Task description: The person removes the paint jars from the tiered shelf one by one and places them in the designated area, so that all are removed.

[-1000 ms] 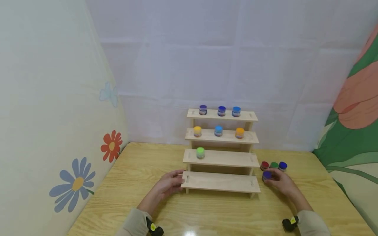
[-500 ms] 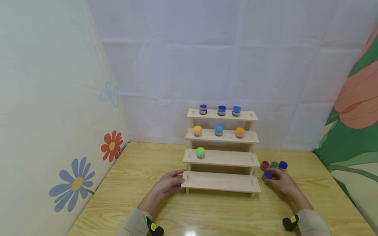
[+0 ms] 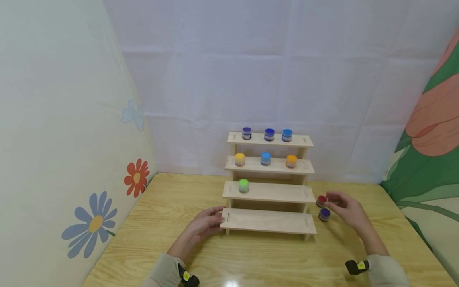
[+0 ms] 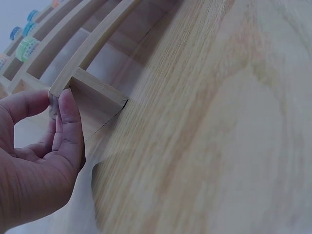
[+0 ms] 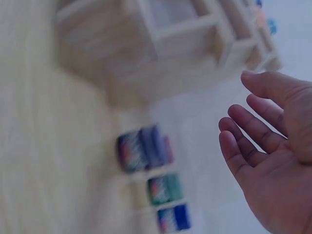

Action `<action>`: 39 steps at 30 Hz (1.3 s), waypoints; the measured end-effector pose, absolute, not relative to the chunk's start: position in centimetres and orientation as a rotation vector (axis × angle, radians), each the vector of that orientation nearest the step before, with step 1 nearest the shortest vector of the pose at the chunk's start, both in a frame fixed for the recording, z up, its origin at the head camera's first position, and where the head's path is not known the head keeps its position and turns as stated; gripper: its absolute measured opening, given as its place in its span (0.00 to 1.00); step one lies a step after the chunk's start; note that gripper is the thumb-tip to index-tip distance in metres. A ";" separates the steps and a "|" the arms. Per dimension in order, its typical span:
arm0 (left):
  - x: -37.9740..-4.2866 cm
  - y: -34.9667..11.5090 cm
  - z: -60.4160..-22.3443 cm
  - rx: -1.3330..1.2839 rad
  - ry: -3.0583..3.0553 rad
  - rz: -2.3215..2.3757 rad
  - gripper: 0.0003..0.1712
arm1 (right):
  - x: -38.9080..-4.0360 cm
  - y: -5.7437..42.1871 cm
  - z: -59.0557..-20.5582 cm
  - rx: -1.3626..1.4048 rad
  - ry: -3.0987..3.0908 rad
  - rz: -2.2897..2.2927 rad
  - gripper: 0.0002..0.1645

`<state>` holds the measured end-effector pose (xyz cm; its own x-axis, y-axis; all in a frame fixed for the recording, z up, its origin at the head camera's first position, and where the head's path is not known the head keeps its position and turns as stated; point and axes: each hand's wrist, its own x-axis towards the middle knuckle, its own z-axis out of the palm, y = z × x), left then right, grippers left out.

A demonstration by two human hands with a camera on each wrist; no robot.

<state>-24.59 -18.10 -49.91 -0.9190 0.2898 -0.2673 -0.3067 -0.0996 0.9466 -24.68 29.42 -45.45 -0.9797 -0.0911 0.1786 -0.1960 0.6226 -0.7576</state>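
My left hand (image 3: 205,226) pinches the left end of the bottom board of a four-tier wooden display stand (image 3: 269,221); the left wrist view shows thumb and fingers on the board's end (image 4: 53,105). My right hand (image 3: 348,209) hovers over small paint jars right of the stand, fingers apart and holding nothing in the right wrist view. Just left of it are a red-lidded jar (image 3: 321,201) and, nearer me, a purple-lidded jar (image 3: 324,215). A green jar (image 5: 165,188) and a blue jar (image 5: 174,218) show in the right wrist view; in the head view the hand hides them.
Jars with purple (image 3: 246,133), dark blue (image 3: 269,134) and light blue (image 3: 287,135) lids line the top tier. Yellow (image 3: 240,160), light blue (image 3: 265,159) and orange (image 3: 291,161) ones stand below. A light green jar (image 3: 243,185) sits on the third tier.
My right hand has let go of the purple-lidded jar, which stays on the table, and has moved up and right over the other jars. The left hand keeps its place on the stand.
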 end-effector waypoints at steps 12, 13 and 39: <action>-24.5 -18.1 -49.8 -0.002 1.788 2.079 0.38 | -24.6 24.7 -41.9 0.412 -2.540 1.462 0.25; -24.5 -18.1 -49.8 -0.004 1.789 2.080 0.38 | -24.7 24.3 -41.8 0.427 -2.523 1.473 0.24; -24.8 -18.0 -50.1 0.001 1.782 2.079 0.38 | -27.8 14.2 -41.5 0.650 -2.534 1.600 0.20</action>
